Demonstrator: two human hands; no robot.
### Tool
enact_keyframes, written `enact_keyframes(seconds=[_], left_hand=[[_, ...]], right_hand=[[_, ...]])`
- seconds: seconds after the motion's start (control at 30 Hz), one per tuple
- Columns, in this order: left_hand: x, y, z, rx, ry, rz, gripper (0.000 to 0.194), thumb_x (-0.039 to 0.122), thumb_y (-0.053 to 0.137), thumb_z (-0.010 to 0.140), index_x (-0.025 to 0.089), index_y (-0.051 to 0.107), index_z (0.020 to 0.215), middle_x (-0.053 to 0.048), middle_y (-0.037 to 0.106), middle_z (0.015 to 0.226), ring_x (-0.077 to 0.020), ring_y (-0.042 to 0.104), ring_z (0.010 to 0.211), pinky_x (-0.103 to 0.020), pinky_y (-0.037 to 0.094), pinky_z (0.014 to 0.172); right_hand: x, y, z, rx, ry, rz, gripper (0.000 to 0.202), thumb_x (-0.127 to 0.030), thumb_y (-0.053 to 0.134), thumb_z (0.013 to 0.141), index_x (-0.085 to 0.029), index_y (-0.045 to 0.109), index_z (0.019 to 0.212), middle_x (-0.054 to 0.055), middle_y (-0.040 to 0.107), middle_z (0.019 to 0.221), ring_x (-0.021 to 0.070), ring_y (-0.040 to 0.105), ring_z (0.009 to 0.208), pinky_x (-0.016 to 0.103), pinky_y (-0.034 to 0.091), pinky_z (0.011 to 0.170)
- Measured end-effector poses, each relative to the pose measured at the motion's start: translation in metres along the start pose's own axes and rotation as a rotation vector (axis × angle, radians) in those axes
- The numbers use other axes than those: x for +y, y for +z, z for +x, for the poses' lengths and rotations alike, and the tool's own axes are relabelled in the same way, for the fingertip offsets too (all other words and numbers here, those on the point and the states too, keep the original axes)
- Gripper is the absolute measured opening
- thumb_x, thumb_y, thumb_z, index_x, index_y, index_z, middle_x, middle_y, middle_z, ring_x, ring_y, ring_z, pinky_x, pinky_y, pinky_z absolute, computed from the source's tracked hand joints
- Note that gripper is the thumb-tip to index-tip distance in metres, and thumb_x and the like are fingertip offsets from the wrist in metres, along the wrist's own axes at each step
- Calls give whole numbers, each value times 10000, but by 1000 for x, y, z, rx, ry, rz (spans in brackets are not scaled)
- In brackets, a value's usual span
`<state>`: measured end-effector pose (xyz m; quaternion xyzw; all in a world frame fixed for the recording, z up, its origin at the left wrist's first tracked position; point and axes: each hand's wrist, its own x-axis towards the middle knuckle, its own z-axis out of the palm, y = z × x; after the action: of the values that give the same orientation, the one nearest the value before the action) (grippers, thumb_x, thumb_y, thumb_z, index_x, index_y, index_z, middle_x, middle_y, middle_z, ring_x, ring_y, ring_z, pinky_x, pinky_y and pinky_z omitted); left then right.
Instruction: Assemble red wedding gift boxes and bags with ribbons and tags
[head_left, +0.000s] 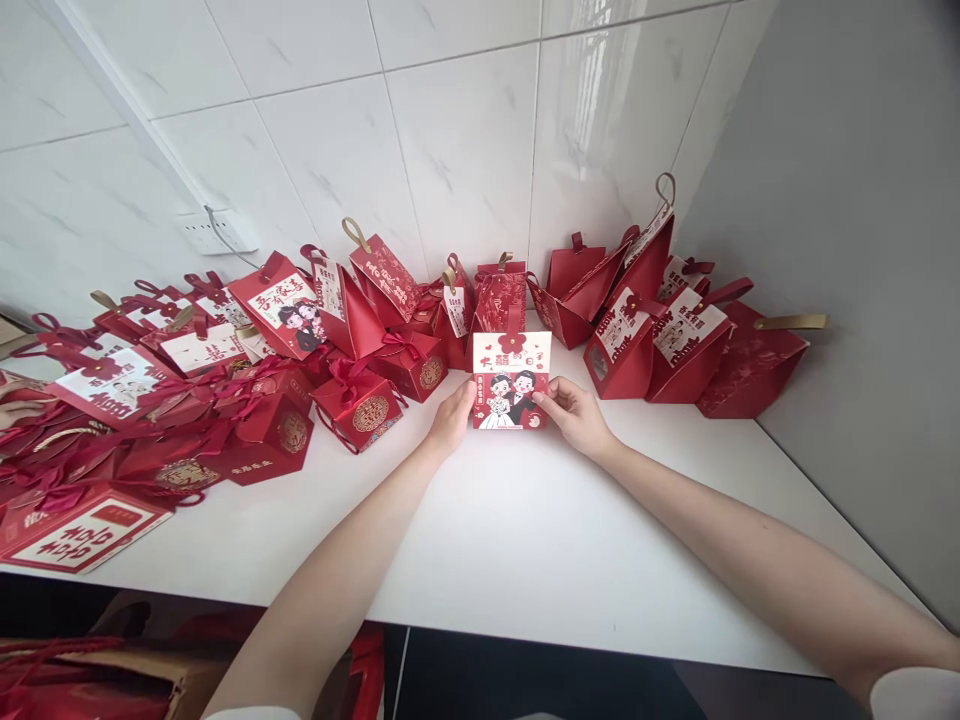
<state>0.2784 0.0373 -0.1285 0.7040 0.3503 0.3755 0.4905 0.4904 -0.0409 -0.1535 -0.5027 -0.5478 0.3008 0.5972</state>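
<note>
Between my two hands stands a red and white wedding favor box (511, 398), with a cartoon couple on its front and a red flower-shaped tab near the top. My left hand (452, 415) presses along the box's left side, most of its fingers hidden behind it. On the opposite side, my right hand (576, 412) grips the right edge, the thumb lying on the front face. Directly behind it is another red favor box (501, 300). A red box with a gold emblem and ribbon (360, 408) sits to the left of my left hand.
Many red gift boxes (259, 440) crowd the left of the white table (525, 540). Several triangular red boxes (686, 345) stand at right by the grey panel (847, 250). Another person's hand (19, 405) shows at the left edge. An open cardboard carton (176, 690) sits below.
</note>
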Motion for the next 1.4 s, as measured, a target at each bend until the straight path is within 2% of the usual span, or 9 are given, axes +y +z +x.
enact_keyframes(seconds=[0.1,0.2,0.33,0.4,0.6,0.97,1.1,1.27,1.4], left_hand=[[5,-1,-1,-22,45,-22,528,578,448,913,214,600,1263,-65,631,1300,-255,575,1214,-390,433,1057],[7,-2,2,-30,31,-102,525,562,446,922,202,594,1274,-72,606,1338,-255,565,1234,-391,424,1068],[9,-5,6,-101,2,-168,539,576,450,916,194,604,1265,-79,598,1350,-264,544,1264,-402,415,1080],[10,-7,6,-99,2,-163,553,586,449,913,196,599,1275,-79,588,1362,-267,536,1273,-402,414,1082],[9,-11,7,-87,-44,-169,556,595,487,892,206,598,1273,-86,590,1359,-280,556,1248,-412,453,1044],[10,-28,10,-206,-192,-265,584,551,639,807,258,585,1309,-93,639,1288,-293,640,1113,-430,547,887],[13,-40,10,-283,-108,-162,521,456,704,784,229,627,1247,-91,636,1293,-286,614,1162,-466,473,1009],[26,-44,8,-183,49,-109,466,360,776,720,205,665,1145,-102,670,1230,-274,620,1149,-478,417,1069],[39,-39,1,-231,124,-1,440,345,787,706,185,694,1104,-103,684,1204,-288,630,1127,-448,442,1043]], right_hand=[[-7,-2,-1,56,-80,-110,323,-540,616,854,-227,589,776,73,613,1046,244,590,992,422,484,877],[-11,-5,1,79,-131,-151,287,-536,631,847,-251,659,858,65,458,1398,288,397,1331,484,312,1112],[-10,-9,7,-212,33,142,322,-554,613,858,-260,616,990,52,630,1206,250,580,1137,456,436,1020],[-9,-9,9,-278,69,218,325,-545,616,861,-251,606,999,39,667,1114,232,617,1056,442,454,1001],[-5,-7,8,-268,47,208,324,-563,594,868,-253,602,960,30,674,1100,229,617,1069,438,459,1005],[0,-4,8,-241,34,146,318,-554,553,893,-239,594,908,28,675,1052,218,620,1035,401,473,977],[0,-4,6,-215,39,140,306,-534,596,875,-237,549,928,46,660,1076,223,624,1023,419,484,956],[-15,-3,0,-62,-81,227,491,-502,650,856,-304,434,1250,71,609,1232,231,593,1127,424,452,1009],[-29,2,-7,-151,-155,226,363,-535,510,930,-262,575,1159,68,645,1141,253,590,1102,396,453,972]])
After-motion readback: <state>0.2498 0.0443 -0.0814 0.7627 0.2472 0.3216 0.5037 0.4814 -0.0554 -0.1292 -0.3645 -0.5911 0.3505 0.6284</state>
